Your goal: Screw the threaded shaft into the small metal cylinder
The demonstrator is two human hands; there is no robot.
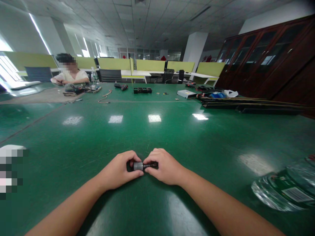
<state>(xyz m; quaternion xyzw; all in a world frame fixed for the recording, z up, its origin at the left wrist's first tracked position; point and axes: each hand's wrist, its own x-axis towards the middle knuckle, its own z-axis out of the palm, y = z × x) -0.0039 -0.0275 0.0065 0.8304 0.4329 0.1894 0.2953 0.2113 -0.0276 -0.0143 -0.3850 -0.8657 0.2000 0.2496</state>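
Note:
Both hands meet low in the middle of the head view, just over the green tabletop [128,137]. Between them lies a small metal part, level from left to right: a grey metal cylinder [138,166] with a thin, dark, ridged shaft [147,166] at its right side. My left hand [123,168] is curled round the cylinder's left end, thumb below and fingers above. With thumb and fingers, my right hand [164,167] closes on the shaft. The fingers cover both ends of the part, and its exact kind cannot be made out.
To the right is a large clear water bottle [283,188] with a green label. Long dark strips [246,104] and a silver box [186,94] lie at the far right. A black part [142,90] and a power drill [121,86] are farther back. Another person [71,73] sits far left.

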